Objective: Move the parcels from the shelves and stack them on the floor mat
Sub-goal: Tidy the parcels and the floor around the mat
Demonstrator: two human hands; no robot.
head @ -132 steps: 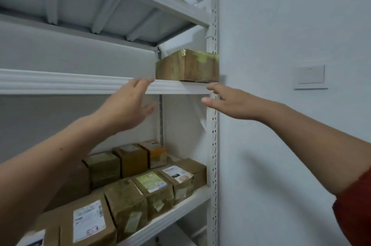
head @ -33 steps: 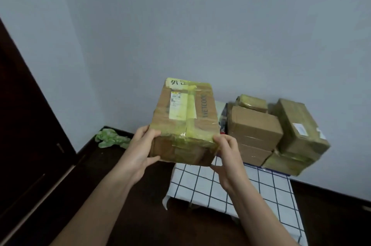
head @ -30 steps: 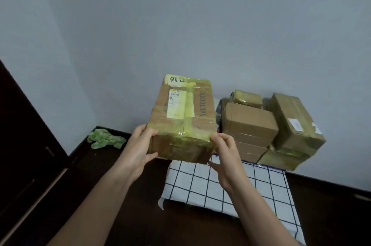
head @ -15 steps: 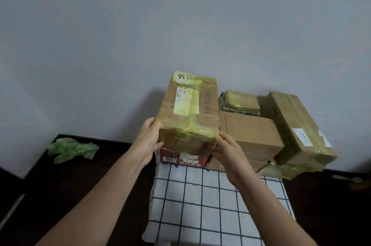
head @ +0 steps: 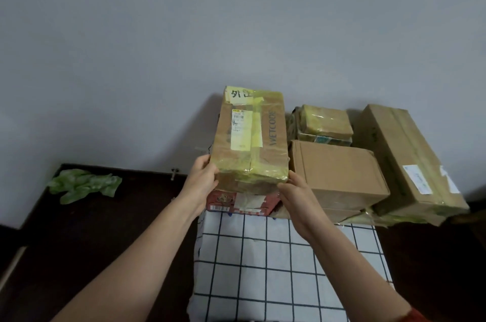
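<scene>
You hold the taped parcel [head: 251, 140] in the middle of the frame with both grips. Your left grip [head: 201, 182] curls round its near left corner. Your right grip [head: 294, 195] curls round its near right corner. So each grip is grasping the parcel, one on each side.

The parcel's long side runs away from you, up the frame toward the wall. Most of the box lies past your grips, not between them.

Right under its near end sits a red box [head: 236, 202], at the far edge of the checked floor mat [head: 263, 256]. I cannot tell if the parcel rests on the red box or hangs just above it. Just to the right of the parcel is a plain brown box [head: 339, 172]. A small taped parcel [head: 326, 118] lies behind that, and a long box [head: 410, 164] leans at the right of the frame.

I think the next move is to set the parcel down on the red box. Both grips are about as near as each other. Keep the long side pointing at the wall. Mind your right grip, which looks close to the brown box and could get pinched.
</scene>
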